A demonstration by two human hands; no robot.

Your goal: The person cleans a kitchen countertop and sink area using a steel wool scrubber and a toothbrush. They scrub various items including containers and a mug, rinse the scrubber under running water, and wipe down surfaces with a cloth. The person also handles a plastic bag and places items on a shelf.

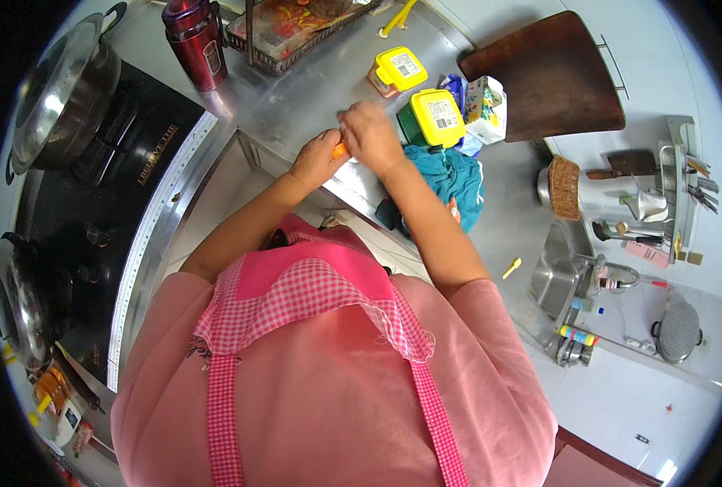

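Above the steel counter's front edge my two hands are close together. My left hand (317, 159) is closed around a small orange object (339, 150), whose kind I cannot tell. Right over it, my right hand (370, 135) is blurred, its fingers bent at the top of my left hand; whether it grips anything is hidden. To the right of my hands stand a green tub with a yellow lid (439, 118) and a smaller clear tub with a yellow lid (399, 68). A teal cloth (449, 182) lies crumpled beside my right forearm.
A black cooktop (154, 122) with lidded pots is at left. A red thermos (195, 49) and a wire basket (276, 58) stand behind. At right are a tissue pack (486, 109), a wooden board (556, 79), a small yellow spoon (511, 268) and a steel sink (553, 274).
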